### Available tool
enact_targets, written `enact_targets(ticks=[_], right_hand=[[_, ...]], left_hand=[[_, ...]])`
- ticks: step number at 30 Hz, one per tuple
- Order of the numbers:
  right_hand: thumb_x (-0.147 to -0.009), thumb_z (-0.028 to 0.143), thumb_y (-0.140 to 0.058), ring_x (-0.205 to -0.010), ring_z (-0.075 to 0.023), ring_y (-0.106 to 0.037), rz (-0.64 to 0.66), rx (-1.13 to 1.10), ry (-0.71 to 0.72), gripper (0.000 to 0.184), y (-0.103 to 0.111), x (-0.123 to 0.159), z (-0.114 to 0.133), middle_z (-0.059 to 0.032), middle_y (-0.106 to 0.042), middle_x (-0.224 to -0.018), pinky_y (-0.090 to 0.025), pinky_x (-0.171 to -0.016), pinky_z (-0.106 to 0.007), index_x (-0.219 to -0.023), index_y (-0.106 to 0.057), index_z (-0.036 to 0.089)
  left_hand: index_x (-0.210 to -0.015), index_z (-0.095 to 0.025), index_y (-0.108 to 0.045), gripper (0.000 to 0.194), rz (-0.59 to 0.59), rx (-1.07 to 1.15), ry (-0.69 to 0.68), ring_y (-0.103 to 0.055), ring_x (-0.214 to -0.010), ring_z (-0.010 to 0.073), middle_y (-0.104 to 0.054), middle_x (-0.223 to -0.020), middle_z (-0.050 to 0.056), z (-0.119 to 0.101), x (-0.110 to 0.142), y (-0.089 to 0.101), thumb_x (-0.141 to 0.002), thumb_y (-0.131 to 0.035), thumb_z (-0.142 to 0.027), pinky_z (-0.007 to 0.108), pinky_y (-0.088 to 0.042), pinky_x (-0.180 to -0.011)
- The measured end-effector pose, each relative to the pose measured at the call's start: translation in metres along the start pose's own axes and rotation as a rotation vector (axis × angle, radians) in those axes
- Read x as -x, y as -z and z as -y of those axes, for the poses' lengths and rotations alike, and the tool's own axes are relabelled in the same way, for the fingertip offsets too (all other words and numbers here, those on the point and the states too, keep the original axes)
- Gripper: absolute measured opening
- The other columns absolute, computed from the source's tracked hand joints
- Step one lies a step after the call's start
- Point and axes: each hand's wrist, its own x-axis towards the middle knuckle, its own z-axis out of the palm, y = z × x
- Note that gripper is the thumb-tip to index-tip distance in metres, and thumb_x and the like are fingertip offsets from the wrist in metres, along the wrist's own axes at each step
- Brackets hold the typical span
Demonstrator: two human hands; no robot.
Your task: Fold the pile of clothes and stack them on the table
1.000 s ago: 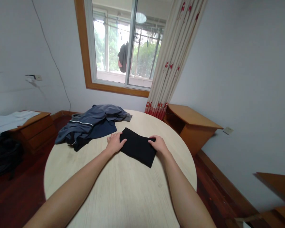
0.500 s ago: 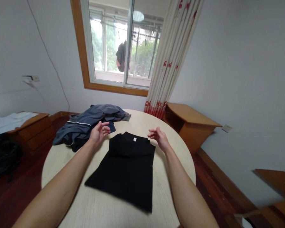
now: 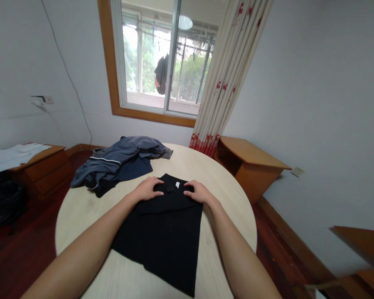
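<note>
A black garment (image 3: 171,232), which looks like a top, lies spread on a round pale table (image 3: 224,182). Its neck end points away from me, and a small white label (image 3: 177,185) shows inside the neckline. My left hand (image 3: 148,189) rests on the garment's upper left part, thumb and fingers apart with dark cloth showing between them. At the upper right part, just beside the label, my right hand (image 3: 198,192) touches the cloth in the same way, also open. Whether any cloth is pinched under the fingertips is hard to make out.
Grey-blue and navy clothes (image 3: 121,160) lie heaped at the table's far left. A wooden cabinet (image 3: 252,158) stands behind the table on the right, beside a curtain (image 3: 220,91). At left are a drawer unit (image 3: 50,168) and a black bag (image 3: 4,203).
Both hands have come down from above the table and inward onto the neck end of the black top. Its lower hem has shifted toward me, and the neckline looks rumpled.
</note>
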Motion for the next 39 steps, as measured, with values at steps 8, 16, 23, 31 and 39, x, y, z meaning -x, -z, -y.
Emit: enact_targets(ticks=[8,16,23,31,39], right_hand=[[-0.072,0.022,-0.065,-0.077,-0.0180,-0.063,-0.152,-0.249,0.005,0.014,0.004,-0.002,0.003,-0.0034,-0.070,-0.082,-0.049,-0.074,-0.031,-0.083,-0.072,0.018],[-0.074,0.042,-0.064,-0.048,-0.0092,-0.050,-1.078,-0.786,-0.094,0.029,0.045,-0.002,-0.030,0.0023,-0.056,-0.070,-0.041,-0.044,-0.022,-0.090,-0.056,0.019],[-0.082,0.037,-0.051,-0.052,-0.0081,-0.054,-1.370,-0.868,-0.373,0.018,0.053,-0.004,-0.089,0.0011,-0.050,-0.079,-0.048,-0.048,-0.021,-0.088,-0.040,0.023],[-0.079,0.038,-0.055,-0.073,-0.0155,-0.064,-1.176,-0.657,-0.296,0.025,0.031,-0.012,-0.081,-0.0039,-0.060,-0.087,-0.056,-0.069,-0.030,-0.094,-0.054,0.018],[-0.077,0.033,-0.067,-0.112,-0.0259,-0.058,-0.370,-0.060,-0.166,0.051,0.002,-0.011,-0.063,-0.0138,-0.063,-0.120,-0.043,-0.101,-0.042,-0.125,-0.059,0.016]], left_hand=[[-0.123,-0.018,-0.058,0.033,-0.161,0.109,0.108,-0.061,-0.105,0.0224,-0.059,-0.125,0.009,-0.007,-0.004,-0.004,-0.095,-0.058,-0.036,0.042,-0.054,-0.088],[-0.087,-0.017,-0.062,0.036,-0.737,0.518,0.163,-0.059,-0.066,0.0139,-0.062,-0.075,-0.001,0.016,-0.011,0.062,-0.073,-0.074,-0.048,0.024,-0.049,-0.059],[-0.079,-0.018,-0.049,0.024,-1.317,0.734,0.343,-0.050,-0.060,0.0088,-0.054,-0.073,-0.004,0.049,0.000,0.099,-0.086,-0.061,-0.038,0.020,-0.043,-0.054],[-0.098,-0.017,-0.057,0.030,-1.283,0.395,0.207,-0.062,-0.086,0.0173,-0.063,-0.093,0.004,0.048,-0.002,0.082,-0.081,-0.065,-0.041,0.030,-0.052,-0.080],[-0.141,-0.020,-0.044,0.076,-0.399,-0.200,0.010,-0.044,-0.135,0.0312,-0.047,-0.146,0.015,0.023,0.005,0.043,-0.075,-0.072,-0.046,0.046,-0.034,-0.113]])
